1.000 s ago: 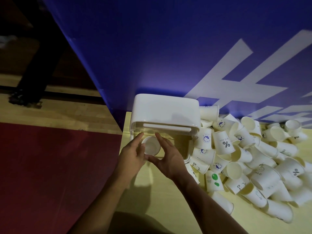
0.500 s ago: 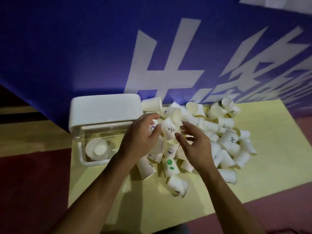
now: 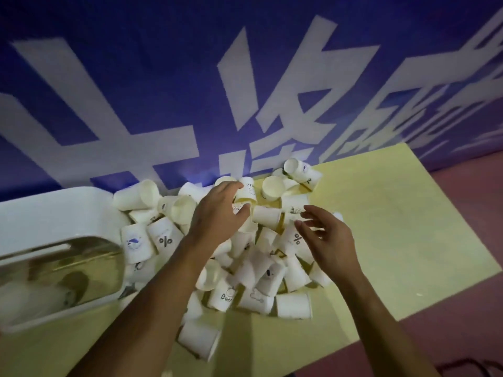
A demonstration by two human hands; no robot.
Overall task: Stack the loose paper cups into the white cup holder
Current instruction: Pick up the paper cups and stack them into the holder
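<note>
White paper cups (image 3: pixel 261 270) lie heaped on the yellow mat (image 3: pixel 394 240), right beside the cup holder (image 3: pixel 54 213). A stacked cup (image 3: pixel 38 297) shows blurred behind its clear front. Both hands have left the holder's mouth for the heap. The left hand (image 3: pixel 215 216) curls over a far cup, though I cannot tell if it grips. The right hand (image 3: pixel 329 240) hovers, fingers spread wide and empty. The next pick looks to be starting.

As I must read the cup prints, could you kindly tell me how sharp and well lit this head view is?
Head view: dim overall; motion blur smears the white cup holder and the lettering on the blue banner; the percent-sign paper cup beside the holder is legible.
</note>
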